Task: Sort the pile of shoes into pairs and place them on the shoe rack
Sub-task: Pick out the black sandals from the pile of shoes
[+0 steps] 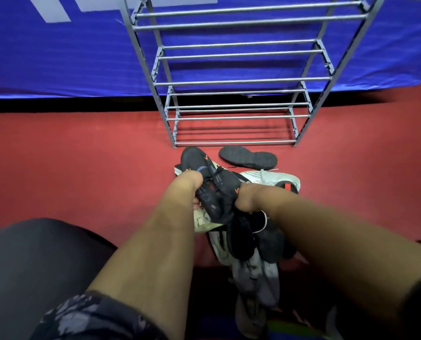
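Note:
A pile of shoes (248, 244) lies on the red floor just in front of me. Both hands grip black sneakers with orange marks (216, 190) at the top of the pile. My left hand (187, 187) holds their left side and my right hand (247, 197) holds the right side. Whether this is one shoe or two pressed together is unclear. A black shoe (248, 157) lies sole-up beyond the pile, and a white sneaker (268, 179) lies behind my right hand. The grey metal shoe rack (234, 82) stands behind them, its bars bare.
A blue banner (57, 50) hangs behind the rack. My left knee in dark trousers (33, 261) fills the lower left. Grey and white shoes (256, 278) lie at the near end of the pile. Red floor (82, 168) spreads to the left and right.

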Available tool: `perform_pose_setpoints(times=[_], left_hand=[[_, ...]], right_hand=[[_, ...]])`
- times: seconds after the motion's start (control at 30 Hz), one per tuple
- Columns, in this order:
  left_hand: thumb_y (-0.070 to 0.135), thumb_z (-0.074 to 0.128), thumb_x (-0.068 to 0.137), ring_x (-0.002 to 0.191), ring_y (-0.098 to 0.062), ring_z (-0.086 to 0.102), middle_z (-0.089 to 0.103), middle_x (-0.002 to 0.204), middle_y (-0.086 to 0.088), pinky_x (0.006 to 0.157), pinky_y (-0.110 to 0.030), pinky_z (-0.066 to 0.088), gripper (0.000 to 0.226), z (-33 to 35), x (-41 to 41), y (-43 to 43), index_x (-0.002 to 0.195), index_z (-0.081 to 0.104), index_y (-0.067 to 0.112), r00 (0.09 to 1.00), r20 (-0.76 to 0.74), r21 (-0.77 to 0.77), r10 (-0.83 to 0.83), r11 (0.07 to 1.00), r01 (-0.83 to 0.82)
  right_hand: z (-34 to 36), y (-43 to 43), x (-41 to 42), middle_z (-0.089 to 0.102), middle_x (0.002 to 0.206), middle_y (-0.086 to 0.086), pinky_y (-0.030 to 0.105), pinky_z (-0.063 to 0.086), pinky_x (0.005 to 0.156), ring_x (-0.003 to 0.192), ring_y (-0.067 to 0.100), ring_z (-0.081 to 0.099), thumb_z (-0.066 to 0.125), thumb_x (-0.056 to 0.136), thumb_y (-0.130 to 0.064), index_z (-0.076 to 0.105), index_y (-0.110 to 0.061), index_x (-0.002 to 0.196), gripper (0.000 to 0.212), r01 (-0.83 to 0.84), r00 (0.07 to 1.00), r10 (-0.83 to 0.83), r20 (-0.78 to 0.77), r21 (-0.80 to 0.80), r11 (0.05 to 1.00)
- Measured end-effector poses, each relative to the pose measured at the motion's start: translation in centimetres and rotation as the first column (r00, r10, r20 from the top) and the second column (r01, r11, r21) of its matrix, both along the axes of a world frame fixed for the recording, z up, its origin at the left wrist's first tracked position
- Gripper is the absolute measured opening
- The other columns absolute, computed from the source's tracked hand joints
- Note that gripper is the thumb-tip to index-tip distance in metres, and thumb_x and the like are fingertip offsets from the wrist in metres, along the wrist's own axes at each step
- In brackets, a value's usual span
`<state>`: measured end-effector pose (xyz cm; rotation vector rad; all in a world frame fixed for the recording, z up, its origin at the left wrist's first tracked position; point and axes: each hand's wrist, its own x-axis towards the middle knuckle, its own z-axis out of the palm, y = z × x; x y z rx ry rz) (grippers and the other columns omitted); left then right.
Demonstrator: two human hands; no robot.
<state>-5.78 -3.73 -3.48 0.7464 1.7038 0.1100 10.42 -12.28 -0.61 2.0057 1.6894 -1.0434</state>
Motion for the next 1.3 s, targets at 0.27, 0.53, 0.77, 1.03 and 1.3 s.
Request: perform_pose_setpoints(times=[0.27, 0.53, 0.77, 1.03, 1.3], left_hand=[[0.075, 0.080, 0.061, 0.095, -0.034, 0.078, 0.082, 0.098, -0.010, 0.100, -0.050, 0.056, 0.079, -1.8, 2.5, -1.9, 0.114, 0.075, 0.017, 0.973, 0.125, -0.013, -0.195, 0.980, 0.198], [0.016, 0.066, 0.052, 0.089, -0.036, 0.074, 0.077, 0.098, -0.014, 0.101, -0.057, 0.052, 0.054, -1.2, 0.1, -1.9, 0.104, 0.073, 0.005, 0.965, 0.250, -0.049, -0.080, 0.994, 0.095], [0.034, 0.089, 0.049, 0.089, -0.035, 0.077, 0.077, 0.101, -0.013, 0.084, -0.058, 0.062, 0.079, -2.6, -0.1, -1.1, 0.120, 0.064, 0.011, 0.954, 0.204, 0.112, 0.220, 0.963, -0.246], [0.047, 0.092, 0.034, 0.085, -0.029, 0.077, 0.079, 0.103, -0.006, 0.083, -0.049, 0.064, 0.088, -9.0, -1.1, 2.5, 0.114, 0.068, 0.019, 0.995, 0.032, 0.220, 0.091, 0.971, -0.096], [0.067, 0.088, 0.047, 0.104, -0.023, 0.071, 0.075, 0.113, 0.001, 0.095, -0.042, 0.059, 0.083, -4.7, 0.2, 0.6, 0.116, 0.069, 0.025, 0.955, -0.034, 0.062, -0.295, 0.953, 0.297]], right_hand=[[-4.2, -6.3, 1.1, 0.066, 0.137, 0.013, 0.033, 0.049, 0.097, 0.119, 0.030, 0.065, 0.070, 0.087, -0.052, -0.034, -0.026, 0.159, 0.129, 0.212, 0.959, -0.207, -0.191, 0.004, 0.977], [-5.7, -6.2, -2.6, 0.050, 0.149, 0.012, 0.045, 0.053, 0.103, 0.127, 0.033, 0.060, 0.082, 0.060, -0.073, -0.045, -0.025, 0.152, 0.163, 0.351, 0.931, -0.348, -0.112, 0.001, 0.937], [-2.2, -0.8, -1.1, 0.066, 0.107, 0.008, 0.040, 0.061, 0.088, 0.097, 0.029, 0.068, 0.082, 0.062, -0.041, 0.043, -0.013, 0.141, 0.092, 0.511, 0.845, -0.502, -0.185, -0.001, 0.860], [-1.6, 2.5, 1.8, 0.073, 0.108, 0.006, 0.043, 0.057, 0.092, 0.103, 0.031, 0.070, 0.068, 0.064, -0.066, 0.068, -0.018, 0.113, 0.068, 0.610, 0.786, -0.560, -0.260, 0.184, 0.771], [-2.7, 4.8, 0.5, 0.025, 0.161, 0.019, 0.039, 0.044, 0.108, 0.147, 0.037, 0.037, 0.072, 0.085, -0.065, 0.024, -0.010, 0.163, 0.107, 0.280, 0.959, -0.273, 0.078, -0.094, 0.955]])
